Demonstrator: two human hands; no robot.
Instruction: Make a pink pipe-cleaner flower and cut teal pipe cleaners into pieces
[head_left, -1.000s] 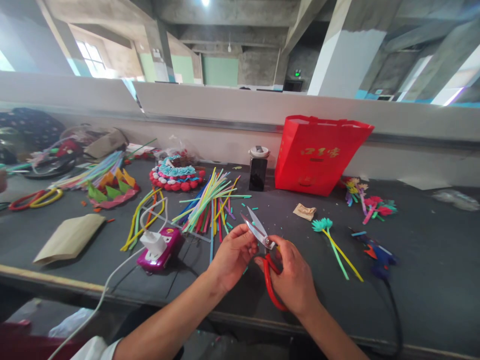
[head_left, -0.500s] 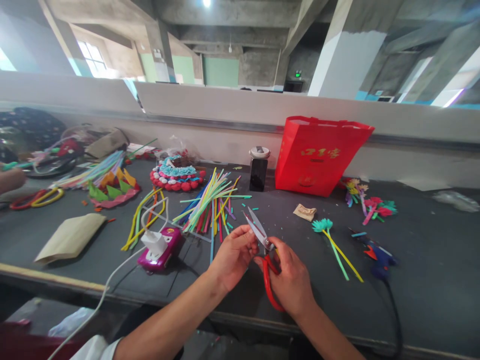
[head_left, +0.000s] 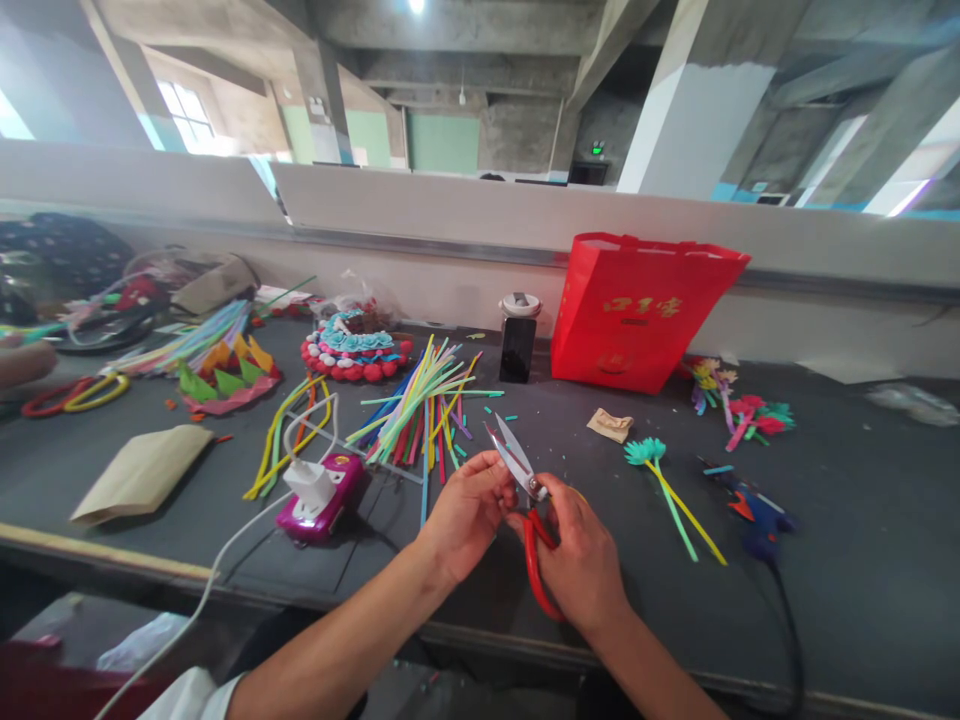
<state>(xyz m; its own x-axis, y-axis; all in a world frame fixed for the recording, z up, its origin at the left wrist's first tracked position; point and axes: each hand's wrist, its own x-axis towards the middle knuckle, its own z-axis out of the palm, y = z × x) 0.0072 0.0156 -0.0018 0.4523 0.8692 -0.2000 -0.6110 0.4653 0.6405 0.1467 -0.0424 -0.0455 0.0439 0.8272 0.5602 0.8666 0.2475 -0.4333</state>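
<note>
My right hand (head_left: 581, 558) grips the red handles of a pair of scissors (head_left: 517, 465), whose steel blades point up and away, slightly apart. My left hand (head_left: 466, 512) is pinched right beside the blades; what its fingertips hold is too small to make out. Both hands hover over the dark table (head_left: 862, 560) near its front edge. A fan of coloured sticks (head_left: 420, 405) lies just beyond my left hand.
A pink power strip (head_left: 321, 495) with a white plug and cable lies left of my hands. A teal paper flower (head_left: 646, 450) on a yellow stem, a glue gun (head_left: 754, 505), a red bag (head_left: 637, 305) and a craft cake (head_left: 352, 350) stand further out. Another person's hand (head_left: 22, 360) shows at far left.
Both hands and the scissors have shifted very slightly; the blades stay a little apart. The other person's hand at far left has come further into view.
</note>
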